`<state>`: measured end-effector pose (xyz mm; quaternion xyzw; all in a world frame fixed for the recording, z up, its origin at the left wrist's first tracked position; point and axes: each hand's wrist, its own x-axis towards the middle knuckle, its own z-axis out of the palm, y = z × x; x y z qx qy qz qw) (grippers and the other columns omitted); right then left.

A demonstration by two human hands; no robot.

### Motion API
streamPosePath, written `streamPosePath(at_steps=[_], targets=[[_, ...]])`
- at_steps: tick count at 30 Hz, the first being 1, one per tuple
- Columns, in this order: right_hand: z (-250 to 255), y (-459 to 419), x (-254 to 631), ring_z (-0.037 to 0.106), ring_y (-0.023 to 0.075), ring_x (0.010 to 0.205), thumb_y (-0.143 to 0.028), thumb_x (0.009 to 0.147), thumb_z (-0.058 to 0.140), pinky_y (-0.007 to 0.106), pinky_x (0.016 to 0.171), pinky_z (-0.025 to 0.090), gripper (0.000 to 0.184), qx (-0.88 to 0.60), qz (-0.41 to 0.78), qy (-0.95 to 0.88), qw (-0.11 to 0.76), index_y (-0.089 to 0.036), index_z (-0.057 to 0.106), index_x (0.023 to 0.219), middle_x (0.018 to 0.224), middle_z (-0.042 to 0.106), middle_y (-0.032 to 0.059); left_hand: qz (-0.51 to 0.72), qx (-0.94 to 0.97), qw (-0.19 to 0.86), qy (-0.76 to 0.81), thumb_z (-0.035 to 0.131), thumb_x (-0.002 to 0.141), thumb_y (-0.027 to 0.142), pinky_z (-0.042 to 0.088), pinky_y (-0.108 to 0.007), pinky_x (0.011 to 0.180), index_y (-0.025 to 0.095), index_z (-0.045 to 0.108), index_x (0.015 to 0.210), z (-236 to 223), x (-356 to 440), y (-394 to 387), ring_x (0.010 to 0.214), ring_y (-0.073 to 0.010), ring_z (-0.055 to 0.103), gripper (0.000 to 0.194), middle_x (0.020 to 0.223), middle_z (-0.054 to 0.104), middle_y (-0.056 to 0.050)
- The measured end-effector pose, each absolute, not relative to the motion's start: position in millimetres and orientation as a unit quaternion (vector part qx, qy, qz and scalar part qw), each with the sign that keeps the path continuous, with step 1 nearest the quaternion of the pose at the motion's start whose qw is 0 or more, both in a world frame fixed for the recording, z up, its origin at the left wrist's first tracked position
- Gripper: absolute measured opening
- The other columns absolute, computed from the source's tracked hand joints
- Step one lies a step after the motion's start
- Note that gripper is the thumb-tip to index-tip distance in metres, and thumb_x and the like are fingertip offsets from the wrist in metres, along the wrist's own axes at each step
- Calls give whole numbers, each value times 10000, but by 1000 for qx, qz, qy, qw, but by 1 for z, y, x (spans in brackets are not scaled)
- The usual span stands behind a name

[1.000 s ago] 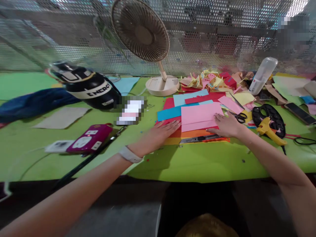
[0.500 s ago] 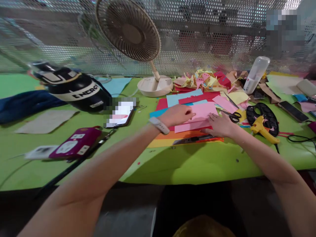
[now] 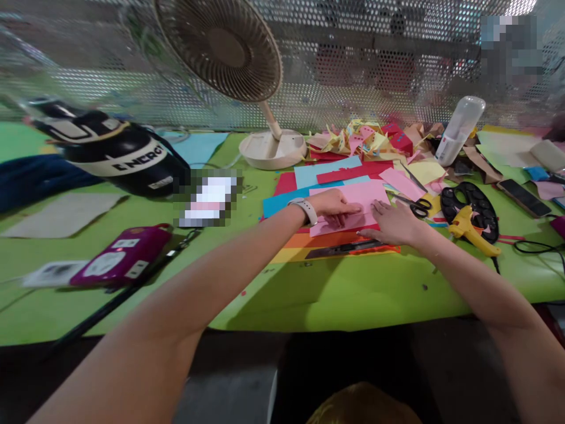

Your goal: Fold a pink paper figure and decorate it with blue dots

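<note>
Two bare hands are at one rectangular sheet of pink paper in the head view: the left hand has just come onto it from beside it, so both now bear on that sheet. Its fingers are partly curled; whether they pinch the paper, I cannot tell. The right hand lies spread across the lower right corner, gripping nothing. The sheet tops a multicoloured paper stack. The black, rounded bottle reads "ENERGY"; its smaller print is illegible.

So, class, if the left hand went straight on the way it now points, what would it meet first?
Most likely the right hand, which reaches over the pink paper just ahead of the left hand. Depth is hard to judge from this view, so it might pass slightly above.
</note>
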<state>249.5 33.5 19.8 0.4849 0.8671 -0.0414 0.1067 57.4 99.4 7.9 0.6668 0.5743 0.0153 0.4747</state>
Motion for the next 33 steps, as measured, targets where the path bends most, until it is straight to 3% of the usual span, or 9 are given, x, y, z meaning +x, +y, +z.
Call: streamPosePath(at_steps=[3,13,21,28,33], targets=[[19,34,250,331,347,1477,-672,974,205,546,1202,256,888,483,-35,867,118,26,373,1495,1569,325,266,18,656,484,578,808,616,648,533,-281,608,164,636,607,5,55,101,629,-212,711,514,608,710,-71],[19,35,251,361,343,1463,-672,972,199,550,1187,288,846,480,-23,868,121,-40,414,1491,1574,343,235,-2,628,508,589,891,538,511,490,-279,594,173,666,555,4,54,107,555,-163,640,406,585,697,-57],[21,37,252,350,337,1470,-670,970,222,540,1204,264,842,483,-31,866,125,-43,381,1511,1584,325,223,5,609,513,605,893,494,553,496,-277,570,187,672,554,6,28,96,540,-164,638,431,592,708,-47],[18,39,255,365,354,1459,-694,961,215,568,1167,324,863,474,-36,874,102,-46,402,1499,1568,356,228,5,575,514,637,894,491,594,514,-276,559,169,632,564,3,-18,84,586,-189,680,504,599,706,-86],[11,42,256,422,391,1415,-702,945,311,585,1160,332,844,476,-36,876,69,-57,455,1470,1542,411,224,28,536,498,681,934,451,520,507,-287,536,174,583,530,3,-50,69,608,-220,683,500,589,689,-92]])
